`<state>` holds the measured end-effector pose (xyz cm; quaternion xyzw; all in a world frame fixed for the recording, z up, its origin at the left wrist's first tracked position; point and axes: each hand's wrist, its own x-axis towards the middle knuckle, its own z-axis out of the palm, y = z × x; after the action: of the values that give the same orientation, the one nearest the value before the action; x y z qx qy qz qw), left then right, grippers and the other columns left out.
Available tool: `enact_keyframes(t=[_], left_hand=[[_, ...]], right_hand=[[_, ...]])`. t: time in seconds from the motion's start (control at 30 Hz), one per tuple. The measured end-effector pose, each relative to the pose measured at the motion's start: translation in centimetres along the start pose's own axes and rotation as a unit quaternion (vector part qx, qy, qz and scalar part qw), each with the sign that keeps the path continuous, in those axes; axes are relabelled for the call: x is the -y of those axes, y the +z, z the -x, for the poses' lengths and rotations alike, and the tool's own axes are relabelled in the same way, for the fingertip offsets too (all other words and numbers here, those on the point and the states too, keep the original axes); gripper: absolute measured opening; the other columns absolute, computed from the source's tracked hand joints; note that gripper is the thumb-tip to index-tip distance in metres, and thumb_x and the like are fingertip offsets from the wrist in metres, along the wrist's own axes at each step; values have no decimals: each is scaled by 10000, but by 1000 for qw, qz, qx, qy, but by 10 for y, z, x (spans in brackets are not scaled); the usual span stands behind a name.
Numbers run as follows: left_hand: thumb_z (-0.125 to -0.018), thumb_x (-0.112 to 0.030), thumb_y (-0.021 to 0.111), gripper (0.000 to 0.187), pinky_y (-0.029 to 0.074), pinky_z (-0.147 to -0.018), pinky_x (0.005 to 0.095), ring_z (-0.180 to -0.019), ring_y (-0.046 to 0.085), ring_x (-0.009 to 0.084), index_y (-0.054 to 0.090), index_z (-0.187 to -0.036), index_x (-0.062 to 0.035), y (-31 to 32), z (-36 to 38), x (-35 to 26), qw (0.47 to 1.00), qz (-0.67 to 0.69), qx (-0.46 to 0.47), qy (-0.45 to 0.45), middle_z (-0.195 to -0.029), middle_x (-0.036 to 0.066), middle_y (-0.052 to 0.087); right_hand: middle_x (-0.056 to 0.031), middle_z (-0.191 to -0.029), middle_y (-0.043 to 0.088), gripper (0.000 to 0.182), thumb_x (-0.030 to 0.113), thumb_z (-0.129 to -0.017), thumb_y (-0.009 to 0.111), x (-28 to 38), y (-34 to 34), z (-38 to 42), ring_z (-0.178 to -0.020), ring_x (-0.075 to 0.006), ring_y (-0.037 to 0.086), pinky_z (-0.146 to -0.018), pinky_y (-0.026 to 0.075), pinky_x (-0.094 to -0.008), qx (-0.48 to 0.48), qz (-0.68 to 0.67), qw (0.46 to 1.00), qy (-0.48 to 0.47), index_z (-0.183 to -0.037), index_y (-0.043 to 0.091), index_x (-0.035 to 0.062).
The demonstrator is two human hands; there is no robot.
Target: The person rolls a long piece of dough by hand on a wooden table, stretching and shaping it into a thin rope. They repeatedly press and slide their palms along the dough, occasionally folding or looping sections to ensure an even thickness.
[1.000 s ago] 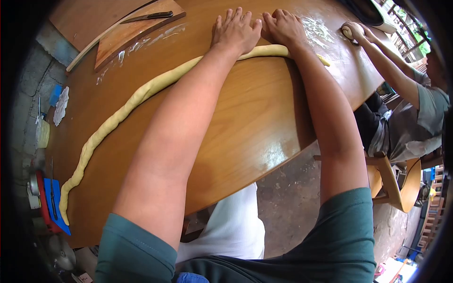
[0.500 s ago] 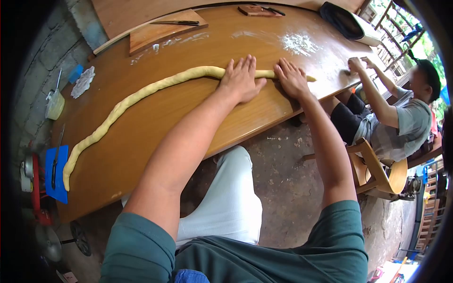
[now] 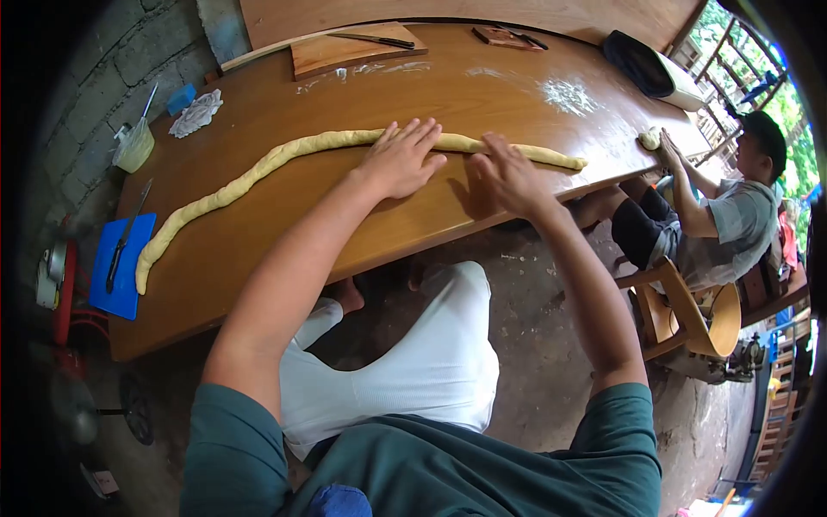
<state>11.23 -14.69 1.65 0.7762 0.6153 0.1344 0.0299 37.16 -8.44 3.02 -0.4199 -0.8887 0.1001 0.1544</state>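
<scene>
A long rope of pale yellow dough curves across the brown wooden table. Its left tip lies beside the blue cutting board, and the right tip tapers off beyond my right hand. My left hand rests across the rope near the middle, fingers stretched out and palm down. Farther right, my right hand has its fingers extended at the rope's near side; whether it presses on the dough is hard to tell. A stretch of dough shows between the two hands.
On the blue cutting board lies a knife. Toward the back are a wooden board with another knife, scattered flour and a dark-mouthed container. A tub stands left. At right, a seated person handles a dough piece.
Both my hands have shifted slightly left and toward me, the right one with fingers lifted more. More of the rope's right end shows. The view has tilted, and the other person's hands came together.
</scene>
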Motion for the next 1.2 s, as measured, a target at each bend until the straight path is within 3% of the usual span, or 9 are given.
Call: enact_keyframes(t=[0.3,0.6,0.63,0.8,0.87,0.9,0.97,1.03,1.2], left_hand=[[-1097,-687,172,844,-18,-1335,562,-1679,37,268,92,-1743,-150,10,-88,22,987,30,66,-140,-1824,48,50],[-1108,-562,216,747,-13,-1335,587,-1676,55,305,171,-1736,-160,52,-223,108,950,-38,-211,-229,-1819,98,72],[-1103,-348,445,608,178,-1313,576,-1630,232,361,391,-1636,-59,35,-216,88,932,-34,-298,-205,-1759,178,266],[-1041,-252,481,678,156,-1323,574,-1626,235,371,323,-1656,-13,56,-268,147,937,-106,-304,-136,-1758,174,264],[-1044,-321,510,722,145,-1331,563,-1629,226,374,304,-1668,-22,63,-268,151,950,-67,-280,-120,-1765,174,250],[-1044,-321,510,722,145,-1331,563,-1629,226,374,304,-1668,-22,59,-259,145,950,-64,-281,-120,-1765,174,250],[-1109,-589,219,755,46,-1347,548,-1674,84,296,178,-1736,-170,47,-234,131,978,-72,-127,-152,-1814,102,101],[-1113,-561,233,740,74,-1348,541,-1669,114,300,197,-1731,-155,29,-204,106,978,-68,-72,-183,-1809,108,129],[-1131,-540,244,725,167,-1336,530,-1638,240,333,222,-1720,-116,19,-137,80,981,-40,-11,-188,-1794,121,196]], right_hand=[[-246,-1758,226,940,688,-1074,288,-23,67,-151,-1650,-405,150,-1334,50,-565,47,124,989,62,-1668,270,-40],[-177,-1763,270,1001,738,-1022,308,-41,80,-291,-1662,-319,151,-1345,21,-550,-46,81,988,123,-1663,301,-31],[-208,-1671,435,848,646,-1052,355,-46,87,-303,-1605,-338,317,-1331,152,-541,-105,131,981,102,-1570,473,-15],[-176,-1421,655,582,531,-1054,487,-65,99,-352,-1406,-339,556,-1229,320,-547,-171,218,961,7,-1331,637,41],[-168,-1342,697,501,477,-1057,504,-60,92,-343,-1338,-342,609,-1183,382,-540,-189,204,960,-31,-1249,668,44],[-195,-1445,634,582,509,-1070,428,-51,82,-332,-1420,-333,545,-1229,339,-531,-106,165,981,-7,-1351,635,44],[-223,-1548,570,670,542,-1084,352,-39,69,-312,-1502,-325,481,-1275,296,-522,-28,128,991,14,-1454,602,43],[-189,-1418,665,546,461,-1103,339,-46,83,-289,-1394,-312,582,-1209,390,-500,-81,44,996,-6,-1335,664,89],[-120,-1538,589,585,520,-1105,327,-24,67,-206,-1478,-283,500,-1230,363,-505,-57,66,996,-27,-1406,619,111]])
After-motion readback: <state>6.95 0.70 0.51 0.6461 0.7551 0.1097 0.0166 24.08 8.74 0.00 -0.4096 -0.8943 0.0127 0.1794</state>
